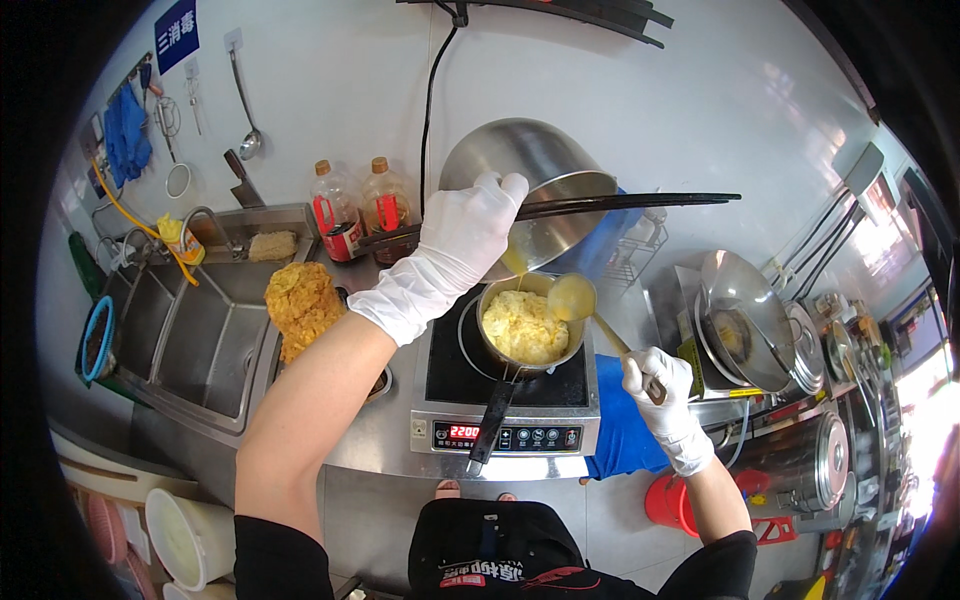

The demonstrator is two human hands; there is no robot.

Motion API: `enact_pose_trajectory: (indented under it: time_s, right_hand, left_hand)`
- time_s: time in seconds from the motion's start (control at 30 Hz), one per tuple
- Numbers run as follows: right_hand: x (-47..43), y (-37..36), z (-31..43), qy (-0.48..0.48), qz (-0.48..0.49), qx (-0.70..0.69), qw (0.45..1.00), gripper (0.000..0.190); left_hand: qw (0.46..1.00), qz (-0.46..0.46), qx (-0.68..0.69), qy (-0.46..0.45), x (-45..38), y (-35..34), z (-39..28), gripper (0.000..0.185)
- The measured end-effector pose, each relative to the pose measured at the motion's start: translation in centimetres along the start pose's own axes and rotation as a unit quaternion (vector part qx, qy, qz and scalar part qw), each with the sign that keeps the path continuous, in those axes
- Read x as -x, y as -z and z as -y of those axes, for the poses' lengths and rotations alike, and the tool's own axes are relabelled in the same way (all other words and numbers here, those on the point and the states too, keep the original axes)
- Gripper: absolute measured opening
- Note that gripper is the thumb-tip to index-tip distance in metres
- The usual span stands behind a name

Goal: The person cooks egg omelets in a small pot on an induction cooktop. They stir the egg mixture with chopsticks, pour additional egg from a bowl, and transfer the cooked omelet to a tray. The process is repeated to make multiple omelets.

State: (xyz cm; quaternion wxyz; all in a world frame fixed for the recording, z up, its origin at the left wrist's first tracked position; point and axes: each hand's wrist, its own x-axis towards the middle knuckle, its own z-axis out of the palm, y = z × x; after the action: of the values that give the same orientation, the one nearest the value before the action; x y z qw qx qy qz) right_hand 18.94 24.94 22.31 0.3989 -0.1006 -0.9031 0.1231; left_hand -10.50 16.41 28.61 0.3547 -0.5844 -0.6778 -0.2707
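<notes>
My left hand (476,221), in a white glove, grips a tilted steel bowl (525,150) and a pair of long black chopsticks (630,202). Yellow liquid, which looks like beaten egg, runs from the bowl's rim into a small saucepan (485,341) on an induction cooker (457,375). Fluffy yellow egg (525,326) fills much of the pan, whose black handle (493,420) points towards me. My gloved right hand (660,382) holds a ladle (571,298) by its handle; the ladle's bowl, coated in yellow, is over the pan's right rim.
Left stand a steel double sink (206,352), a heap of golden fried food (304,304) and two sauce bottles (337,217). Right are a large wok (739,322), a blue cloth (626,427), a red bucket (667,502) and a big steel pot (795,457).
</notes>
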Motion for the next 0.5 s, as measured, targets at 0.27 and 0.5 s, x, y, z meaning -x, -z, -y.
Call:
enact_pose_trajectory:
  time_s: [0.27,0.5]
  right_hand:
    - [0.4,0.2,-0.5,0.055,0.091,0.044,0.993,0.015]
    - [1.6,0.2,-1.1,0.134,0.188,0.112,0.967,0.024]
  left_hand:
    - [1.000,0.001,-0.013,-0.011,-0.1,0.3,0.1,0.026]
    - [1.000,0.012,-0.015,-0.015,-0.2,0.4,-0.3,0.028]
